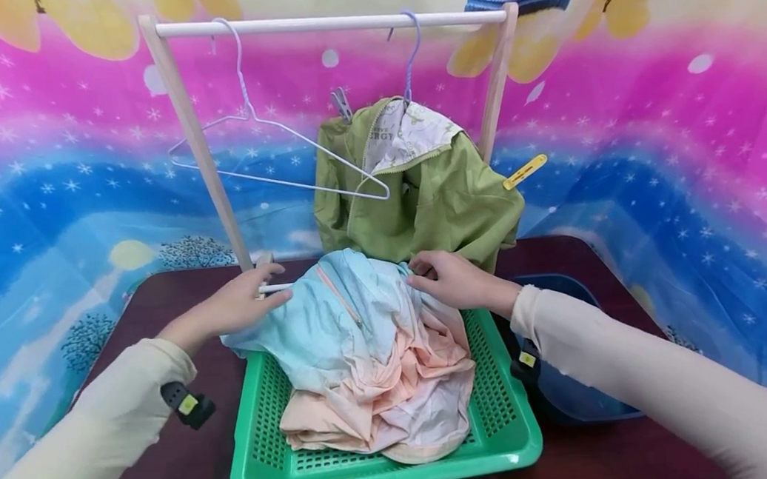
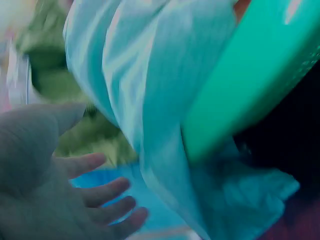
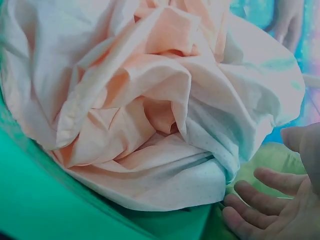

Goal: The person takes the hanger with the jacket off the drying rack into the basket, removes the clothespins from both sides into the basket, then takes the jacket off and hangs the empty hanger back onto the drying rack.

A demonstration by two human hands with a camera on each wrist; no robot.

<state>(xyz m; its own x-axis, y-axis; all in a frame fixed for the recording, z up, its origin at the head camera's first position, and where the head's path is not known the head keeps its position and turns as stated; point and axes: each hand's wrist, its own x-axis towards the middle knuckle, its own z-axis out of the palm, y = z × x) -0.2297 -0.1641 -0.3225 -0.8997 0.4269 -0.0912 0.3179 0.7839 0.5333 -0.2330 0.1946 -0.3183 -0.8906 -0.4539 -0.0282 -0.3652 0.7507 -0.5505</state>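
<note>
A crumpled jacket (image 1: 363, 330), light blue fading to peach with a pink zipper, lies heaped in a green plastic basket (image 1: 251, 442). My left hand (image 1: 237, 302) is at the jacket's left side, its fingers spread and holding nothing; a gap shows between them and the blue cloth (image 2: 155, 100) in the left wrist view. At the jacket's upper right, my right hand (image 1: 456, 279) has loosely bent fingers. The right wrist view shows that hand (image 3: 280, 200) with its fingertips beside the cloth's edge, grasping none of it; whether they touch cannot be told.
Behind the basket stands a rack with a white bar (image 1: 328, 24). From it hang a bare hanger (image 1: 299, 182) and a green jacket (image 1: 421, 200), which carries a grey clothespin (image 1: 342, 105) and a yellow clothespin (image 1: 526, 172). A dark blue bin (image 1: 581, 389) sits at the right.
</note>
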